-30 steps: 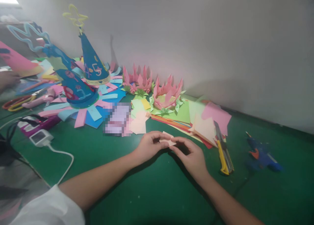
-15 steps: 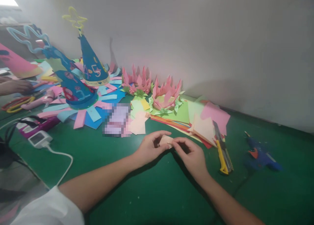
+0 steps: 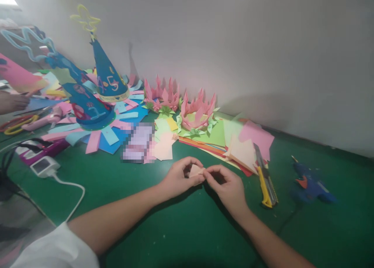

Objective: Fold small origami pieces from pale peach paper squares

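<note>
Between my two hands is a small piece of pale peach paper (image 3: 195, 170). My left hand (image 3: 179, 177) grips it from the left, with the thumb below and the fingers curled over its far side. At its right edge, the thumb and forefinger of my right hand (image 3: 226, 182) pinch it, and their tips meet those of the left. Fingers hide part of the paper, so its folds are hard to make out. Beyond my hands lies a stack of coloured paper (image 3: 210, 137) with peach sheets (image 3: 241, 151) on top.
To the right are a yellow box cutter (image 3: 265, 186) and a blue glue gun (image 3: 312, 182). Pink paper crowns (image 3: 195, 112) and blue cone hats (image 3: 106, 73) stand along the wall. A white-cabled power bank (image 3: 44, 166) sits left. Another person's hand (image 3: 13, 103) is at the far left.
The fingertips of both hands have shifted slightly on the peach paper, and its right edge now sits closer within the pinch. The other person's hand has moved a little left.
</note>
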Tool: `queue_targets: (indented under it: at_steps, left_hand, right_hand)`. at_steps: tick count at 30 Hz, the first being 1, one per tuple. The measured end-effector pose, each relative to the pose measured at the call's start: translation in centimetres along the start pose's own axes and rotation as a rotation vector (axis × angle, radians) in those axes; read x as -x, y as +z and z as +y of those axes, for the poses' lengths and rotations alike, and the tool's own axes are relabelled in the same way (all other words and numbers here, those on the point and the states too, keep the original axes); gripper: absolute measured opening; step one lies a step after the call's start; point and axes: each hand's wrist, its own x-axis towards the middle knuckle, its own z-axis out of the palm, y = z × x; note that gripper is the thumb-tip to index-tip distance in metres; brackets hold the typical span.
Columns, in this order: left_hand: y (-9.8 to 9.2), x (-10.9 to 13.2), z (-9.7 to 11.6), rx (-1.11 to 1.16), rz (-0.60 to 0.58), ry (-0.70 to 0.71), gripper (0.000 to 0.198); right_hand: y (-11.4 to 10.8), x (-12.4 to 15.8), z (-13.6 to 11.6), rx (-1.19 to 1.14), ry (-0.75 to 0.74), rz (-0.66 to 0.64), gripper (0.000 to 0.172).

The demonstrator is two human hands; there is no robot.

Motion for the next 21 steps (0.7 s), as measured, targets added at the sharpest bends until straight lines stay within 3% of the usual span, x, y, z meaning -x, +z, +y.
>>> queue_targets:
  at_steps: [7, 11, 21]
  left_hand:
    - [-0.03, -0.10, -0.45, -0.024, 0.064, 0.011, 0.034]
    - [0.09, -0.15, -0.56, 0.078, 0.062, -0.028, 0.040]
    - [-0.15, -0.43, 0.19, 0.159, 0.053, -0.057, 0.043]
  right_hand:
    - [-0.04, 0.06, -0.23, -0.004, -0.011, -0.010, 0.016]
    - [0.08, 0.06, -0.11, -0.034, -0.010, -0.017, 0.016]
    - [0.24, -0.27, -0.37, -0.282, 0.104, -0.032, 0.020]
